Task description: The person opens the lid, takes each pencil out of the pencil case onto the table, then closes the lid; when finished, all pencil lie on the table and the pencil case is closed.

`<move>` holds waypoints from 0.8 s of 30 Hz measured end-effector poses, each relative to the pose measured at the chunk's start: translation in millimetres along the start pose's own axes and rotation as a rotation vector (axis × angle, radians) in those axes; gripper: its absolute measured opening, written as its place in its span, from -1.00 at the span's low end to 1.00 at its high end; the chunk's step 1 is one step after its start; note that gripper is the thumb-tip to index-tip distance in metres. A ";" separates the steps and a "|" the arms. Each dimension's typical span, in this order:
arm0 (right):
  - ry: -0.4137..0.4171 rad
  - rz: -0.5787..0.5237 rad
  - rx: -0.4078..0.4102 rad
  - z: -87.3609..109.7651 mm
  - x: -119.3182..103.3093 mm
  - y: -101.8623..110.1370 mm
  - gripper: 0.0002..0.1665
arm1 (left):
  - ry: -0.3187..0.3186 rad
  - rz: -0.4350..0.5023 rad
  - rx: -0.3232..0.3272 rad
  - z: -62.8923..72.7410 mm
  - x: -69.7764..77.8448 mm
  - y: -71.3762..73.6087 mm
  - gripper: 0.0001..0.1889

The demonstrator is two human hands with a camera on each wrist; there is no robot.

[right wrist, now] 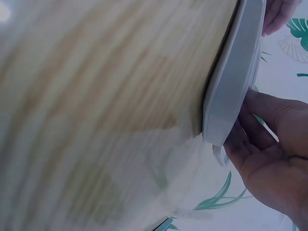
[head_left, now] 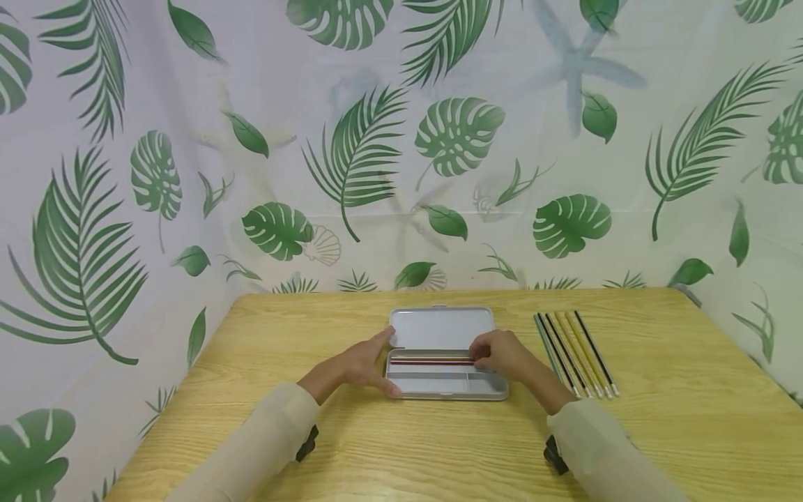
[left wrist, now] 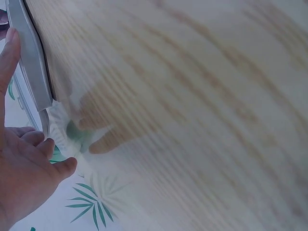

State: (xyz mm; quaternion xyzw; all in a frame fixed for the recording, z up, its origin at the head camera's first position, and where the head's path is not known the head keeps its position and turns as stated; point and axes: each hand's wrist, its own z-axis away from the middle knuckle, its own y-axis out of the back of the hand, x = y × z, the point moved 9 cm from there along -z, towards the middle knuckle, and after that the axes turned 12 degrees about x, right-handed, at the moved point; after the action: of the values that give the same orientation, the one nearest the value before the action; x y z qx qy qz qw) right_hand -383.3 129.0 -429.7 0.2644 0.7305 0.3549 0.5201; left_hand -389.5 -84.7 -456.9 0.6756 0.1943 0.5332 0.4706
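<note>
An opened light-grey pencil case [head_left: 433, 395] lies on the table, its lid [head_left: 442, 328] tipped back behind it. In its rear compartment lie a red pencil [head_left: 429, 362] and a yellowish one beside it. My left hand [head_left: 362, 364] spans the case's left end, thumb at the front corner and fingertips by the lid's edge. At the other end, the curled fingers and thumb of my right hand [head_left: 502, 354] hold a pencil's right end, which they hide. The right wrist view has this hand [right wrist: 274, 149] reaching over the case's end wall [right wrist: 231, 82].
To the right of the case, several pencils [head_left: 574, 352] in teal, black and yellow lie side by side, their eraser ends toward me. The wooden table [head_left: 401, 453] meets a leaf-patterned cloth [head_left: 383, 153] at its back edge. The case's front compartment has a divider [head_left: 468, 381].
</note>
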 end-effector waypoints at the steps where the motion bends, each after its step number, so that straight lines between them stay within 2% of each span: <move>1: 0.011 0.006 -0.001 -0.1 -1.7 -1.4 -0.90 | 0.002 -0.002 -0.001 -0.1 -0.7 -0.1 0.33; 6: 0.056 0.053 -0.005 -1.5 -7.0 -8.7 -0.93 | 0.002 0.001 0.000 -0.7 -2.2 -0.9 0.32; 15: 0.065 0.136 -0.018 -3.1 -11.1 -11.9 -0.96 | -0.011 -0.007 0.004 -1.1 -1.3 -0.8 0.33; 24: 0.066 0.125 -0.044 -1.8 -11.9 -13.1 -0.89 | -0.003 -0.002 0.004 -1.5 -3.3 -1.4 0.33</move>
State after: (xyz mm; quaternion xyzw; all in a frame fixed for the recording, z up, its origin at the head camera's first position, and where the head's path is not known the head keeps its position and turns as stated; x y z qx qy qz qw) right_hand -381.4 111.6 -432.9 0.2865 0.7213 0.4110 0.4783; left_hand -391.6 -85.9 -459.9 0.6771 0.1952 0.5313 0.4703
